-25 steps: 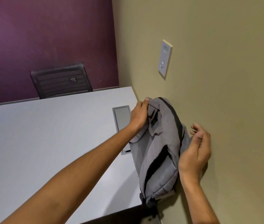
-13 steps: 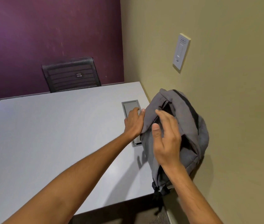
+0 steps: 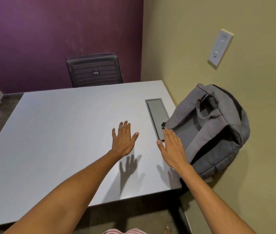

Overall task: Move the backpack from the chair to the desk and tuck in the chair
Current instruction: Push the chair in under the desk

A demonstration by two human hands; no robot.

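Observation:
The grey backpack rests on the right end of the grey desk, leaning against the yellow wall with its straps facing me. My right hand hovers flat and open just left of the backpack, its fingertips close to the bag's edge. My left hand is open above the desk, fingers spread, apart from the bag. A black mesh chair stands at the far side of the desk against the purple wall. No chair shows on my side.
A rectangular cable hatch is set into the desk beside the backpack. A white wall switch sits on the yellow wall above it. Dark floor shows to the left and below the desk's near edge.
Both hands have let go of the backpack and pulled back to the left over the desk. The bag now leans on the wall unheld. The view has tilted down and widened.

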